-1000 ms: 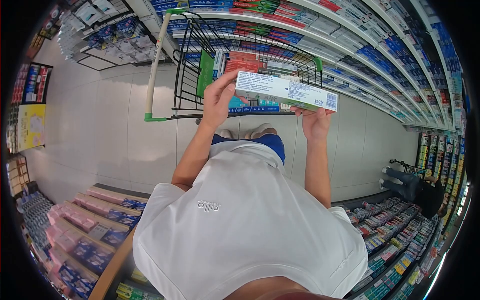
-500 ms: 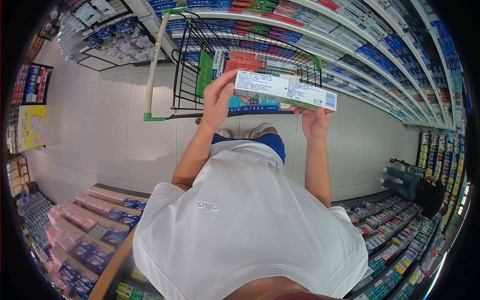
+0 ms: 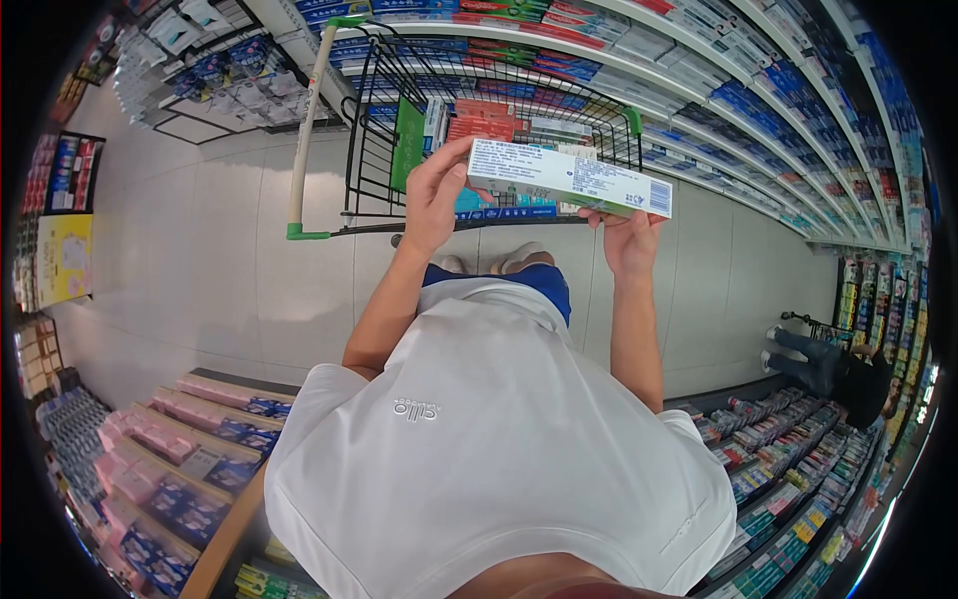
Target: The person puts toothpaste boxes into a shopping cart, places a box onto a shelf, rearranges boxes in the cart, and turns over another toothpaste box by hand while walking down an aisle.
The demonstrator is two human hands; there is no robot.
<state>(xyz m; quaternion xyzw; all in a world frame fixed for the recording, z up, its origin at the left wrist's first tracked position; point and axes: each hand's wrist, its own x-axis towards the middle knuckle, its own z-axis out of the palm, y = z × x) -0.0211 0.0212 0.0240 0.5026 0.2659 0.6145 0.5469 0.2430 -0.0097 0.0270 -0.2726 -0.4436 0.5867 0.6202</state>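
Note:
A long white toothpaste box point(image 3: 569, 178) is held level between both hands, with a printed side turned up. Small blue text covers that side, and a barcode shows near its right end. My left hand point(image 3: 437, 195) grips the box's left end, thumb and fingers closed around it. At the right part, my right hand point(image 3: 631, 240) pinches the lower edge from below; some of its fingertips are hidden under the box. Beneath the box stands a black wire shopping cart point(image 3: 374, 150) with green corners, holding red, white and blue boxes point(image 3: 482, 120).
Shelves of toothpaste boxes point(image 3: 639, 45) rise behind the cart. Pink and blue packs point(image 3: 180, 479) line a shelf at lower left. At the right, a person in dark clothes point(image 3: 860, 384) stands by another cart. Pale floor tiles point(image 3: 299, 290) lie underfoot.
The box has tilted slightly in my hands, showing more of its green lower side. Both hands keep their hold in nearly the same place.

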